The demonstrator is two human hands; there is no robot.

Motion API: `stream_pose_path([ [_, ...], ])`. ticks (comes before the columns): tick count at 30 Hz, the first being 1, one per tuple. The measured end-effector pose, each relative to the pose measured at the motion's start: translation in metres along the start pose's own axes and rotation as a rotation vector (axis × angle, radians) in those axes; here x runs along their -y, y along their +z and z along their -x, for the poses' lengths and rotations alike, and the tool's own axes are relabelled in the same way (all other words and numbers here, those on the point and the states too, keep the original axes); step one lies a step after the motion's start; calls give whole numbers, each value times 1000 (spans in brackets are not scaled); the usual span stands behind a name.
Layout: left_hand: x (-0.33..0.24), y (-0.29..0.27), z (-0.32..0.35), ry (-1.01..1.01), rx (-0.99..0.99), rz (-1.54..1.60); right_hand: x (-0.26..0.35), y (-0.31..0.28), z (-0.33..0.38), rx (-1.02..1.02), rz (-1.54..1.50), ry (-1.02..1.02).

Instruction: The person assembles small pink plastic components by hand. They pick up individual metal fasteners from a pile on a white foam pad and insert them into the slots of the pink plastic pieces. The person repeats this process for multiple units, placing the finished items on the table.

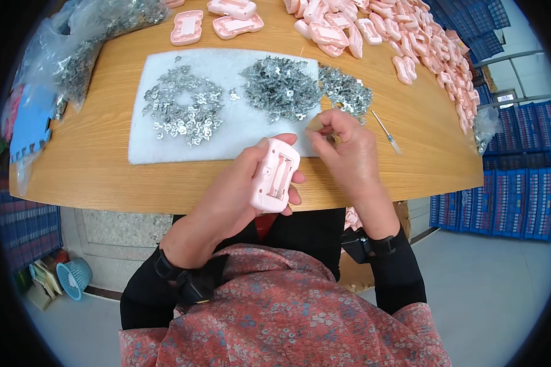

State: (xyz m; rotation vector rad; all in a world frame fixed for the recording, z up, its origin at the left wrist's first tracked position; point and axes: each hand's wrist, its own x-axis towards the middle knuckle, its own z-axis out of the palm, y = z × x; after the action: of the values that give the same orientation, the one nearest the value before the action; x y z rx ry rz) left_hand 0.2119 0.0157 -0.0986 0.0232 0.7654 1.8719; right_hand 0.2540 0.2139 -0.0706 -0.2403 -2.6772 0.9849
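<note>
Well, left hand [236,186] holds a pink casing [278,177], right hand [352,153] apparently pinched.

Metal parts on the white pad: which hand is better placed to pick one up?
Probably the right hand: it is close to the heaped metal parts, though whether it already pinches something is unclear. The left hand is busy holding the pink casing.

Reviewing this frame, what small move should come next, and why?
Probably bring the right hand toward the open compartment of the pink casing: the left hand holds the casing with that side facing the camera, and the right hand's fingers are bent inward close by, near small metal pieces. Whether they grip one is unclear.
</note>
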Motion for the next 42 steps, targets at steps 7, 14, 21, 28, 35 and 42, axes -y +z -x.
stream_pose_path([
  [7, 1, -2, 2, 17, 13, 9, 1, 8, -6, -37, -5, -60],
  [14, 2, -4, 2, 54, 58, 33, -3, 9, -14, -24, 139, -171],
  [21, 2, -5, 1, 52, 61, 45, -8, 21, -19, -52, 58, -122],
  [28, 2, -6, 2, 76, 59, 59, -2, -2, -12, 36, -279, 125],
  [35, 0, -3, 1, 66, 56, 47, 31, -29, 0, 265, -323, 72],
  [42, -2, 4, 3, 44, 5, -7, 57, -45, -5, 419, -86, -47],
])
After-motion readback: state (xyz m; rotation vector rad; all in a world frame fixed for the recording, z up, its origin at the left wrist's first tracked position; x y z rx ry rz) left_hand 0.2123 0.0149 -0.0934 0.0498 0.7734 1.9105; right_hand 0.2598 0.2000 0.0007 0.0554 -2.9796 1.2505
